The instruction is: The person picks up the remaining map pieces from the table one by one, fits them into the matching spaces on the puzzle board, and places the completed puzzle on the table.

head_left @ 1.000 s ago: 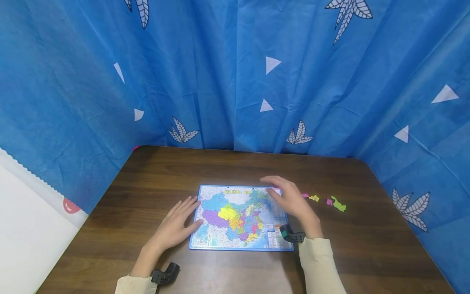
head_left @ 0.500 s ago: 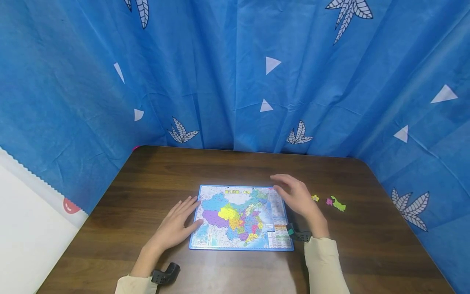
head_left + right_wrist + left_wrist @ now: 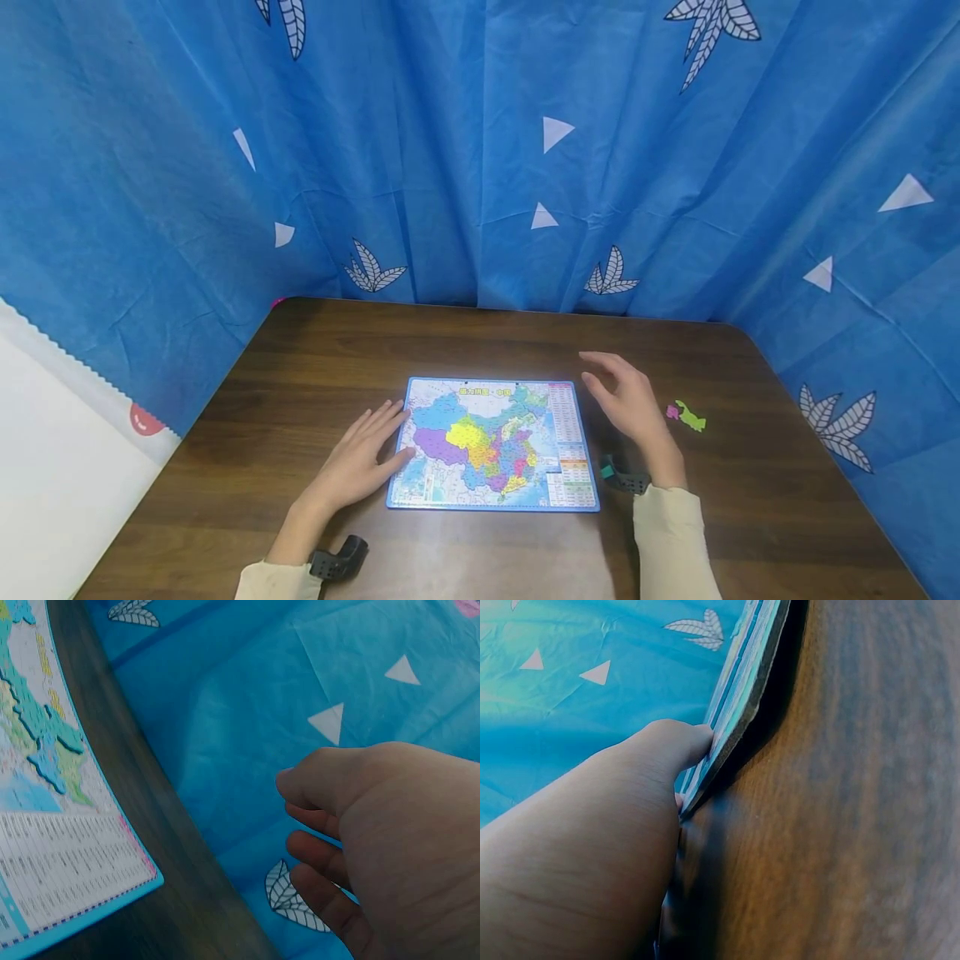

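China map puzzle board (image 3: 487, 407) lies on surface (image 3: 450, 342); left hand (image 3: 358, 462) spread, touching its left edge; right hand (image 3: 628, 404) loosely curved, apparently empty. I judge pickup step: next, pinch pink piece (image 3: 672, 412) or green piece (image 3: 691, 417).

- Map board (image 3: 487, 471): blue border; purple patch (image 3: 438, 447) at 9 o'clock, light-blue patch (image 3: 440, 414) at 10.
- Pink piece (image 3: 672, 412), lime-green piece (image 3: 692, 419): both near 3 o'clock of board; plain colours at this scale.
- Curtain (image 3: 480, 150), 12 o'clock: blue, white triangles, black-lined white leaves.
- Table (image 3: 337, 342): dark brown wood grain.
- Left sleeve (image 3: 276, 583), right sleeve (image 3: 673, 546), 8 and 4 o'clock: cream.
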Tool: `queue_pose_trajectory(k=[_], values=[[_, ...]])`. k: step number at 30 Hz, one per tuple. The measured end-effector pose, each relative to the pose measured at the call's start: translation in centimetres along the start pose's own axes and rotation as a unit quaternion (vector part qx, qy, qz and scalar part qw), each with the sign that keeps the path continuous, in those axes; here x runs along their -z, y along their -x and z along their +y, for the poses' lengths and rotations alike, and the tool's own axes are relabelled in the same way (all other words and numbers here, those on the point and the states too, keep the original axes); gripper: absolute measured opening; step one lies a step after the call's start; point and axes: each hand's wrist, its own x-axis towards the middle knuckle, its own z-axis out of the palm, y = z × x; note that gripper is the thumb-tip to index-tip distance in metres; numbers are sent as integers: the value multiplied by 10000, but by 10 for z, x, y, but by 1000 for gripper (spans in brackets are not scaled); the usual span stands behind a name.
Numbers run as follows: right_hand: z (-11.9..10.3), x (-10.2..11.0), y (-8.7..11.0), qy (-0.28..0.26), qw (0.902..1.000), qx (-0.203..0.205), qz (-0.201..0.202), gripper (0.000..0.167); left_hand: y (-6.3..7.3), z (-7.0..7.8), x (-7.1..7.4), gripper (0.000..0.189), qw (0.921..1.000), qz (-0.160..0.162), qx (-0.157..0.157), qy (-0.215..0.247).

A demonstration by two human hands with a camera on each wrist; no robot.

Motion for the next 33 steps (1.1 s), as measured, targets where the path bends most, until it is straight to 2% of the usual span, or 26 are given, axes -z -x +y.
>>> queue_pose_trajectory(k=[15,21,33], values=[[24,11,5,49,9982,-498,337,40,0,0,-1,70,10000,36,-27,-33],[33,17,8,240,9966,-595,516,39,1,-1,-2,70,10000,44,-12,-24],[42,28,15,281,9950,-756,590,40,0,-1,-1,70,10000,34,8,-39]])
